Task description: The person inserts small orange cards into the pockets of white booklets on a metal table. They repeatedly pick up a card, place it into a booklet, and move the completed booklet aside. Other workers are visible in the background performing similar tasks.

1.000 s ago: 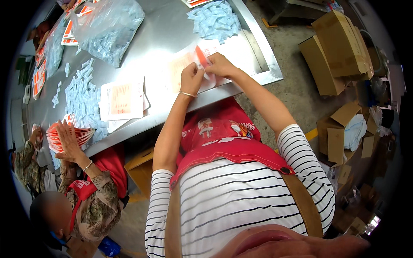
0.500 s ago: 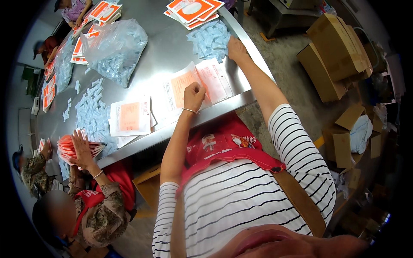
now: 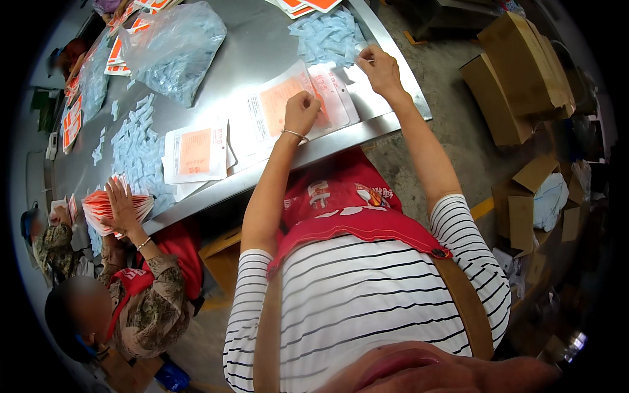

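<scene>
My left hand is closed at the edge of a flat white pouch with an orange panel, which lies near the table's front edge. Another pouch lies partly under it to the right. My right hand is just right of the pouches, thumb and fingers pinched on a small pale sachet, mostly covered by the fingers. Beyond that hand lies a heap of light blue sachets. Left of my left hand rests a small stack of similar pouches.
A clear plastic bag of blue sachets and loose sachets are on the metal table. At the left a co-worker's hands hold a fanned bundle of orange-and-white pouches. Cardboard boxes stand on the right-hand floor.
My right hand has drawn back from the blue heap toward the pouches, a small sachet now showing at its fingertips. My left hand stays at the pouch. The whole view has shifted slightly.
</scene>
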The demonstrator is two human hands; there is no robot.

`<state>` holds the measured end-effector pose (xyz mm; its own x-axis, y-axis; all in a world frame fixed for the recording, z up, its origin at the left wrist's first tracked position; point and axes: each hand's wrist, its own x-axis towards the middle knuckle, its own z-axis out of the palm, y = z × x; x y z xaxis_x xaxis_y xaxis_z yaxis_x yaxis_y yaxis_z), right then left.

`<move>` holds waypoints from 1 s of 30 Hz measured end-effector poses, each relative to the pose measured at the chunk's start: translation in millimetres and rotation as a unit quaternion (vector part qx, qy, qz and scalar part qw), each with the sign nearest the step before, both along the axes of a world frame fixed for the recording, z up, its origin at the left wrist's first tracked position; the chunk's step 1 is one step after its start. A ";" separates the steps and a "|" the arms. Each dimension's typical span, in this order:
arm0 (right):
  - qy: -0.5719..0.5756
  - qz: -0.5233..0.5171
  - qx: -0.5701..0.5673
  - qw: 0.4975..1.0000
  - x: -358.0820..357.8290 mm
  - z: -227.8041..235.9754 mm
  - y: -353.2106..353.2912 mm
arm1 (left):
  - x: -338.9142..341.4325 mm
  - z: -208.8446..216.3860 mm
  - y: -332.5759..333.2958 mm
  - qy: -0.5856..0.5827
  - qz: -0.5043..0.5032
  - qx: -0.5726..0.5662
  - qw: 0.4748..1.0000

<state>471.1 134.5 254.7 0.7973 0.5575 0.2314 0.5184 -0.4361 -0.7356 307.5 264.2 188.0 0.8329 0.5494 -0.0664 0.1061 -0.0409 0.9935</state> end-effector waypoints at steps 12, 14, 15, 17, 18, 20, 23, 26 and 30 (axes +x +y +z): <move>0.485 0.202 0.153 0.837 -57.4 -3.4 19.5 | 6.3 8.3 -0.5 -0.022 -0.056 -0.064 0.996; 0.488 0.186 0.130 0.843 -59.9 -6.8 23.5 | 1.5 10.9 2.5 -0.015 -0.065 -0.048 0.997; 0.488 0.182 0.119 0.846 -60.6 -5.3 27.0 | 0.0 9.6 5.5 -0.009 -0.068 -0.046 0.997; 0.497 0.175 0.109 0.843 -62.5 -0.3 31.1 | -4.0 1.7 11.1 0.003 -0.075 -0.043 0.996; 0.500 0.171 0.104 0.842 -62.1 2.2 32.9 | -3.7 4.3 13.2 0.007 -0.080 -0.041 0.996; 0.504 0.189 0.089 0.838 -61.1 4.1 36.7 | -5.4 8.9 15.3 -0.002 -0.082 -0.054 0.995; 0.478 0.187 0.074 0.855 -58.2 5.0 40.7 | -4.4 9.6 23.9 0.013 -0.111 -0.021 0.994; 0.496 0.177 0.085 0.846 -51.6 4.0 40.0 | -8.0 6.7 35.9 0.036 -0.121 0.043 0.991; 0.415 0.179 0.068 0.889 -47.5 -20.9 46.3 | -6.8 13.9 35.3 0.014 -0.111 0.089 0.990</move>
